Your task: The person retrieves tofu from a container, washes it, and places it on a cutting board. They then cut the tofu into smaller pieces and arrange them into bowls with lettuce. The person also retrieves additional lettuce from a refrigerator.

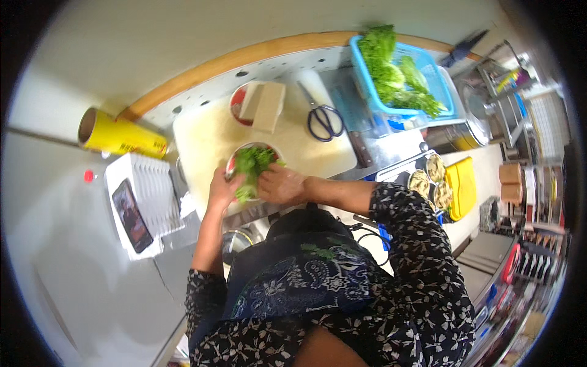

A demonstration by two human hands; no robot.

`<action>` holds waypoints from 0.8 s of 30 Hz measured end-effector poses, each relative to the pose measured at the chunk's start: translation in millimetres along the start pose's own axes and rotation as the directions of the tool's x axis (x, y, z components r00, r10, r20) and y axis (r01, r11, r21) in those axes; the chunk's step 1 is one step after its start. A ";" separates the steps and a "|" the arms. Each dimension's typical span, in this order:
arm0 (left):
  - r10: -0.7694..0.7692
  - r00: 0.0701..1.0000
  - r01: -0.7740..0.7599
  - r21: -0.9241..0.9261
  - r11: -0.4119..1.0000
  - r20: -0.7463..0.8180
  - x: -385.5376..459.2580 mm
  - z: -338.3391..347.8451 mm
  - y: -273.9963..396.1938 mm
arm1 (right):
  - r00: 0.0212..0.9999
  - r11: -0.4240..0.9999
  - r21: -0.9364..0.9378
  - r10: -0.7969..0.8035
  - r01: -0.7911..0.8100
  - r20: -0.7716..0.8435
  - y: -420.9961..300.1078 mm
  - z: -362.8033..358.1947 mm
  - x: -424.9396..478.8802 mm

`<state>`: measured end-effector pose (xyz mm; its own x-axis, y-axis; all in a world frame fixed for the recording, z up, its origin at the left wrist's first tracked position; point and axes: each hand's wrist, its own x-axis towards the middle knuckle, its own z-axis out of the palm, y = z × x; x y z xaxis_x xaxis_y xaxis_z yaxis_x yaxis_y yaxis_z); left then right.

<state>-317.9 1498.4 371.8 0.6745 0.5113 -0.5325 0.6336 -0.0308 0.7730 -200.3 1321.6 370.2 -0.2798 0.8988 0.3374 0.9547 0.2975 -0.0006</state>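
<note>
Both my hands are at a round red-and-white bowl (276, 150) near the front edge of the white cutting board (197, 124). Green leaf lettuce (252, 160) fills the bowl and hangs over its near side. My left hand (223, 189) is at the bowl's left side, its thumb against the leaves. From the right, my right hand (280, 184) grips the lettuce with bent fingers. Motion blurs the fingertips. Behind stands a second red-and-white bowl (237, 100), partly covered by beige rectangular pieces (268, 106) whose material I cannot tell.
Dark-handled scissors (324, 120) lie on the board, with a brown-handled knife (361, 149) at its right. A blue basket (357, 69) holds more lettuce. Left are a yellow roll (121, 136) and a phone (132, 215) leaning on white stacked containers (146, 183). Filled cups (419, 181) stand right.
</note>
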 end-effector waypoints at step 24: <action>-0.153 0.923 -0.129 -0.659 0.741 -0.353 67.4 -87.7 -61.5 | 0.612 0.572 -0.233 0.775 -0.786 -0.162 217.8 -192.0 -158.8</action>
<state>-344.7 1610.1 318.6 0.3919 0.7796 -0.4886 0.1333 0.4773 0.8686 71.5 1181.9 497.3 0.5846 0.7280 0.3580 0.7899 -0.6115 -0.0463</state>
